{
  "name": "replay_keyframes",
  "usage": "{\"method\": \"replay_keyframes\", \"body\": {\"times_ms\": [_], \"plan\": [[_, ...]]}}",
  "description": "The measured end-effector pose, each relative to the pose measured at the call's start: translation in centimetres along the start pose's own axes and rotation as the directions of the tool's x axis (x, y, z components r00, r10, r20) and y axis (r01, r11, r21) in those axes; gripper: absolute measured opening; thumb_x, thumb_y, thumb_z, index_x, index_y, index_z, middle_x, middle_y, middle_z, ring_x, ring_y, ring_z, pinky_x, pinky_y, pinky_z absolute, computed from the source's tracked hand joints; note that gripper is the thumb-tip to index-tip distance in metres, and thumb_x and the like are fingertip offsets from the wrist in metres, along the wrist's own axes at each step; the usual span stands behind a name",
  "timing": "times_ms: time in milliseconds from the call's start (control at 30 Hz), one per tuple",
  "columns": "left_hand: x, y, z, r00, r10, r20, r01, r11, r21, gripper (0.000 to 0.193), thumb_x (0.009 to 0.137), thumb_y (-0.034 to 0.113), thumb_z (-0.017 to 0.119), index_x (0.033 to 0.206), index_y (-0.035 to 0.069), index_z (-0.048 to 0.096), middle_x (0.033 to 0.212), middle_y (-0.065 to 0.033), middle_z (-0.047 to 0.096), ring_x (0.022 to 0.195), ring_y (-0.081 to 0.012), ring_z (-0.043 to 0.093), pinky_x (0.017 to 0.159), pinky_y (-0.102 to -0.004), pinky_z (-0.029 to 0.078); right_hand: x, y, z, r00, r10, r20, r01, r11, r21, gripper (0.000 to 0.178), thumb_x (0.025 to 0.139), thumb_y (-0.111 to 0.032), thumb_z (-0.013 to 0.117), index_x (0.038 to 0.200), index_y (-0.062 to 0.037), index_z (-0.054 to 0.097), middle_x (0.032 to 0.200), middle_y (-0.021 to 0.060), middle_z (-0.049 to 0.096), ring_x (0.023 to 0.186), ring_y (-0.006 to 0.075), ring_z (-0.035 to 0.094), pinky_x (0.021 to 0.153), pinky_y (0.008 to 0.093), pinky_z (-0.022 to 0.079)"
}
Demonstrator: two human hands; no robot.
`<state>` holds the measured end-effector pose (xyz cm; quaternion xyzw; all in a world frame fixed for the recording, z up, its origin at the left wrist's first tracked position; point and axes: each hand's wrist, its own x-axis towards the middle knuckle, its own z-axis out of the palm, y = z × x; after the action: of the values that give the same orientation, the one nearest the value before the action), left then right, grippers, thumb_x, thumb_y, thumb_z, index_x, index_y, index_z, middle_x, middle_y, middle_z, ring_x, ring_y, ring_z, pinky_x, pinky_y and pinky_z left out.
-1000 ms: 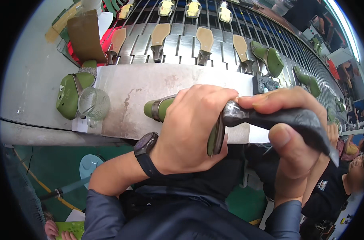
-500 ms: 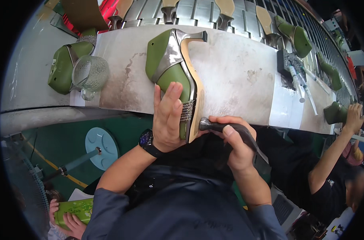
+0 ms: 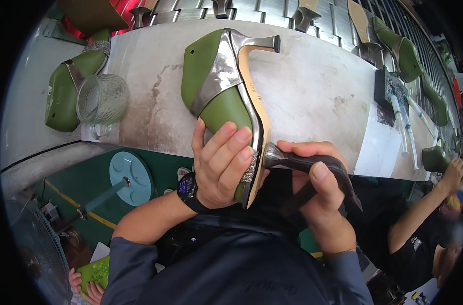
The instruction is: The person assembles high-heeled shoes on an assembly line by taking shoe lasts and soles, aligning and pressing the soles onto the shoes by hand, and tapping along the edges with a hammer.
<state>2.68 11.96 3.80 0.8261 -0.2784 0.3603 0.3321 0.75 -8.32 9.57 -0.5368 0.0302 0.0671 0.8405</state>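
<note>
A high-heeled sandal with silvery straps and a tan sole sits on a green shoe last, tilted on its side above the bench edge. My left hand wraps round its toe end, fingers over the last and near the glittery toe strap. In my right hand is a dark metal hammer, gripped with the thumb along it. Its rounded head meets the sole's edge near the forefoot. The left palm and part of the toe strap are hidden.
At left on the bench are a textured glass mug and another green last. Syringes lean from a dark box at right. Beyond runs a slatted conveyor with shoe parts. A co-worker's hand is far right.
The sandal's toe end has shifted down and slightly right, with my left hand following. The hammer has moved right with it, its head still at the sole. Shoe parts on the conveyor have shifted.
</note>
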Motion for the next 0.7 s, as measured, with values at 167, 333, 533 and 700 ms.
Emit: {"method": "replay_keyframes", "body": {"times_ms": [167, 333, 533, 700], "plan": [[0.2, -0.5, -0.6, 0.986, 0.106, 0.132, -0.116, 0.991, 0.069, 0.069, 0.095, 0.036, 0.073, 0.142, -0.003, 0.04, 0.142, -0.0256, 0.052, 0.136, -0.0425, 0.051, 0.117, -0.069, 0.035, 2.8, -5.2, 0.5, 0.967, -0.049, 0.249, 0.135, 0.93, -0.343, 0.028, 0.091, -0.008, 0.071, 0.116, 0.0049, 0.069, 0.118, 0.0221, 0.074, 0.111, 0.0251, 0.071, 0.099, 0.0365, 0.055], [0.1, 0.3, -0.4, 0.998, -0.066, 0.018, 0.067, 0.997, -0.04, 0.037, 0.098, 0.013, 0.068, 0.131, 0.008, 0.054, 0.14, -0.0124, 0.063, 0.132, -0.0311, 0.059, 0.121, -0.064, 0.031, 4.3, -8.1, 2.2, 0.935, 0.071, 0.349, 0.156, 0.798, -0.581, 0.039, 0.081, -0.022, 0.079, 0.106, 0.007, 0.071, 0.107, 0.0257, 0.076, 0.101, 0.0339, 0.075, 0.094, 0.0406, 0.057], [0.2, 0.0, 0.0, 0.999, -0.044, -0.006, 0.043, 0.998, -0.046, 0.033, 0.1, 0.012, 0.064, 0.131, 0.008, 0.055, 0.14, -0.012, 0.064, 0.134, -0.0291, 0.059, 0.123, -0.0621, 0.029, 4.0, -8.0, 2.8, 0.837, -0.061, 0.544, 0.448, 0.647, -0.617, 0.035, 0.083, -0.021, 0.082, 0.101, 0.0068, 0.072, 0.096, 0.0215, 0.076, 0.093, 0.0343, 0.076, 0.086, 0.0421, 0.061], [0.4, 0.5, -0.6, 0.995, -0.096, 0.019, 0.097, 0.992, -0.074, 0.032, 0.101, 0.012, 0.063, 0.131, 0.009, 0.054, 0.139, -0.0118, 0.065, 0.133, -0.0294, 0.059, 0.123, -0.0617, 0.03, 3.2, -8.0, 4.1, 0.766, -0.057, 0.641, 0.55, 0.575, -0.606, 0.034, 0.08, -0.019, 0.084, 0.099, 0.0069, 0.072, 0.09, 0.0197, 0.075, 0.086, 0.0348, 0.077, 0.079, 0.0409, 0.063]]}}
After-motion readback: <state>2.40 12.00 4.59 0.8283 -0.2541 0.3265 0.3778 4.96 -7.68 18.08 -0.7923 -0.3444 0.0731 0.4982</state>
